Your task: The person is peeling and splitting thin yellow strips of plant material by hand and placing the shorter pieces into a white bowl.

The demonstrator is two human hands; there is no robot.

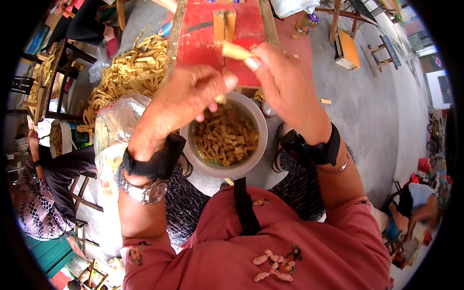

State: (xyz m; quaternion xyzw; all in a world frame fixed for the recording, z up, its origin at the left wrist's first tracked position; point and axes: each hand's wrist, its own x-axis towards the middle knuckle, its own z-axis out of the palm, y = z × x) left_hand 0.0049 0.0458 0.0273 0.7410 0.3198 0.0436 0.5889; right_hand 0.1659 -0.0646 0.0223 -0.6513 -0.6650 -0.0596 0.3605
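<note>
My right hand [282, 79] is closed on a pale yellow vegetable strip [236, 51], pinched between thumb and fingers beside an upright wooden block [224, 26]. A thin blade [224, 63] appears to stand at the block's near side. My left hand [188, 94], smeared by motion, hangs over the far left rim of a white tub [263, 140]. Just under its fingertips is a small yellow piece [221, 99]; whether it is gripped or falling I cannot tell. Inside the tub lie many short yellow-brown cut pieces [224, 137]. The tub stands between my legs.
The block rises from a red bench [198, 43] ahead of me. Left of it is a large heap of long yellow strips [130, 70], near a clear plastic bag [116, 121]. A jar [307, 23] and wooden stool [348, 48] stand right. People sit at both sides.
</note>
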